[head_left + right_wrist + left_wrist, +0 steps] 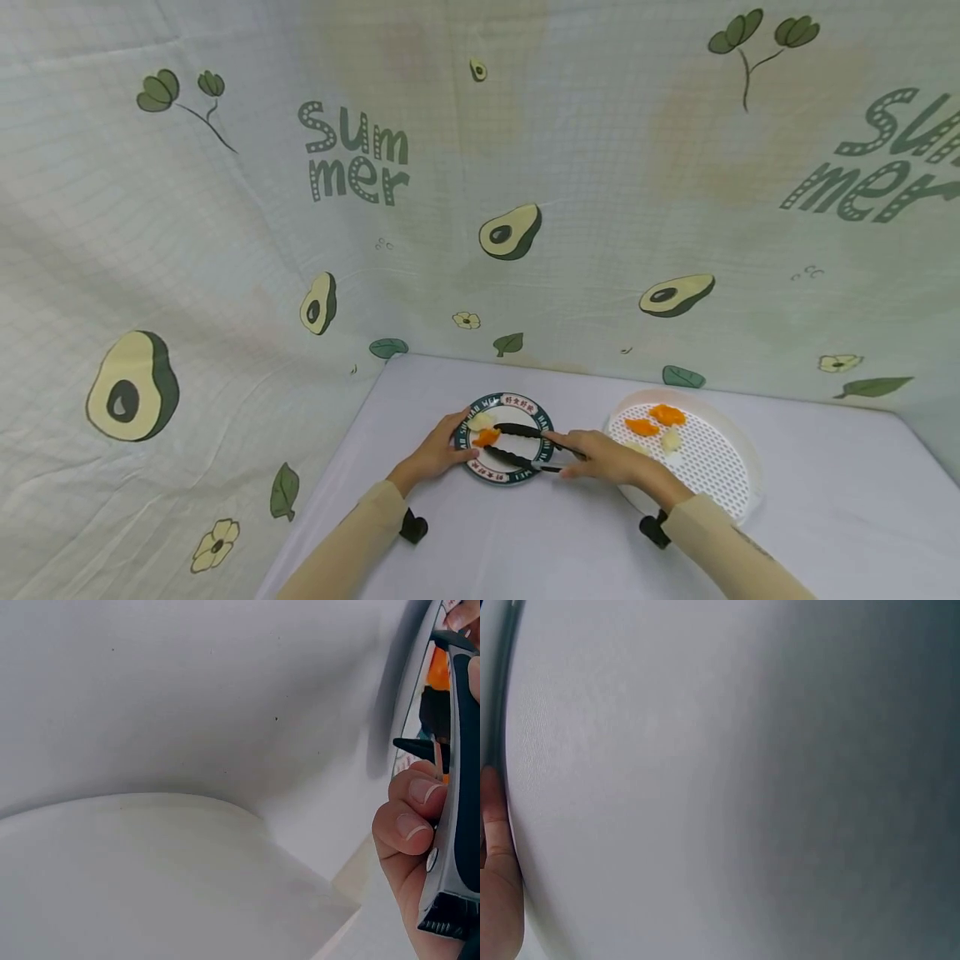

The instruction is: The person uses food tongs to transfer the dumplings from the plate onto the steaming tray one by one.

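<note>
The right hand grips a pair of kitchen tongs with black tips and metal handles. The tongs' arms are spread over a round plate with a dark green patterned rim. Near their tips, on the plate's left part, lie an orange food piece and a pale food piece. At the plate's left edge, the left hand holds the rim, thumb toward the front. In the right wrist view, fingers curl round the tongs' handle. The left wrist view catches only part of the left hand.
Right of the plate stands a round white tray with a perforated base, bearing orange pieces and pale pieces. The right forearm passes over its front left edge. A printed cloth hangs behind and left of the white table.
</note>
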Motion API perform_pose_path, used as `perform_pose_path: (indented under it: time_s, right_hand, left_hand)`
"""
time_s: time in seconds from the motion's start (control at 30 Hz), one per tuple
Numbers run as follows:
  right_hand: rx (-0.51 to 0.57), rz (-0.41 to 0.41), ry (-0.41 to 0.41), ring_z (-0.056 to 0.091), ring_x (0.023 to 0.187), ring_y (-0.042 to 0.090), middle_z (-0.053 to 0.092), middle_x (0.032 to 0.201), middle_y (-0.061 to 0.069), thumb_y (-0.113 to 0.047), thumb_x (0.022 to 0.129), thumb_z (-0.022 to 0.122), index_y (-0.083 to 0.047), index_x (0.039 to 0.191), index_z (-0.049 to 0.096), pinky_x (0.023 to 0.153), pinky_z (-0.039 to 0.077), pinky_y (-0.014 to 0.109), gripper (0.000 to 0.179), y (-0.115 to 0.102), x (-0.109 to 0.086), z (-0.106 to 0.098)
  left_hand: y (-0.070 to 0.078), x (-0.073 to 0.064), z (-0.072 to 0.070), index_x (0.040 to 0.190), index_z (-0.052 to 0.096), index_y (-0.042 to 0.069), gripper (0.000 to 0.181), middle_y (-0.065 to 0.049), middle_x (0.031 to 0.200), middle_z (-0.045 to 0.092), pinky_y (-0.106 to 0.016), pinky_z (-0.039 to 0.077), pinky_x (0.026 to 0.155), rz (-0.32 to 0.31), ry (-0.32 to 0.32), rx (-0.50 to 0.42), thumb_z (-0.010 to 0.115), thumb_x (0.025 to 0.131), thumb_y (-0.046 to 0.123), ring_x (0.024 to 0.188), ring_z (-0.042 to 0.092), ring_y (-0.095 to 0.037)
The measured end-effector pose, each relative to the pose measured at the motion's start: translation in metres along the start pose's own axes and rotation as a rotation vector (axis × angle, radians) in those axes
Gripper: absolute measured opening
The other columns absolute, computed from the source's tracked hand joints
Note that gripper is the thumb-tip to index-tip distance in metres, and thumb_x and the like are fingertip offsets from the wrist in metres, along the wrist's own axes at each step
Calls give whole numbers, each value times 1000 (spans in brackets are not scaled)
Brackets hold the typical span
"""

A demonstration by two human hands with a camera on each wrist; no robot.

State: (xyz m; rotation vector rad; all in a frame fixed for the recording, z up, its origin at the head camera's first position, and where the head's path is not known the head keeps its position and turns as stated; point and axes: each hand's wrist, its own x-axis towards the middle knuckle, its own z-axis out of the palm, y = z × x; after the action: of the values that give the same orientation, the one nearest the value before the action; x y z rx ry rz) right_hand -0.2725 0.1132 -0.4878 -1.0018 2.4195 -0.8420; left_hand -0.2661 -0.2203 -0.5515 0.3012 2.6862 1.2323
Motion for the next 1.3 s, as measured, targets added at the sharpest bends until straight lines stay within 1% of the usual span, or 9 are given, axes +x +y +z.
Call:
perform_pose_path:
  time_s: [0.1,0.27,0.33,0.47,0.73,0.9,1.07,1.13,1.3]
  right_hand:
    - [19,-2,-8,57,101,28,62,123,21,-24,94,70,-6,151,43,86,50,46,65,0,2,0]
    - [35,3,-13,56,106,31,59,129,25,-23,94,70,-7,150,44,90,49,51,64,3,1,0]
    - [37,1,-9,55,116,36,56,135,27,-24,95,70,-7,150,45,98,46,56,63,3,1,0]
    - [34,-8,-5,53,124,40,55,137,27,-24,95,69,-8,150,45,102,43,60,62,3,0,1]
    - [27,-7,4,57,118,36,58,134,24,-25,96,67,-7,150,45,98,47,55,61,0,-2,3]
    - [22,-1,7,58,117,32,59,134,21,-28,96,67,-9,149,46,97,48,53,60,0,-3,3]
    - [17,1,21,60,108,27,62,132,18,-30,96,67,-9,149,47,93,51,50,60,0,-9,2]
    - [21,0,26,61,110,29,61,133,18,-30,96,67,-9,149,47,94,51,51,60,0,-13,1]
    - [43,5,39,54,126,39,55,141,19,-30,97,66,-7,149,46,102,45,58,61,0,-20,0]
  left_hand:
    - [0,-1,0,157,27,6,84,-22,155,32,-56,24,117,3,2,-3,75,91,28,143,29,-42]
    - [4,-2,1,157,27,5,83,-23,155,32,-56,24,117,17,-2,-4,73,93,26,143,29,-42]
    - [5,-2,1,157,27,5,82,-23,155,33,-56,24,117,17,-1,-4,73,93,26,143,29,-42]
    - [6,-3,1,157,27,6,83,-23,154,33,-57,24,116,9,7,-9,74,92,25,142,30,-43]
    - [4,-3,1,157,27,4,84,-25,153,34,-57,25,116,19,12,-4,75,91,24,141,31,-44]
    - [4,-2,-1,157,27,6,84,-22,155,34,-56,25,117,9,11,5,75,91,26,143,29,-42]
    - [2,-1,0,158,27,9,85,-19,156,33,-54,25,117,-22,9,18,75,91,29,144,28,-39]
    - [0,1,1,158,26,10,86,-18,157,32,-53,25,118,-36,8,24,75,91,31,145,28,-38]
    - [-1,1,2,158,26,11,87,-17,158,31,-53,26,117,-54,8,21,75,90,32,145,29,-38]
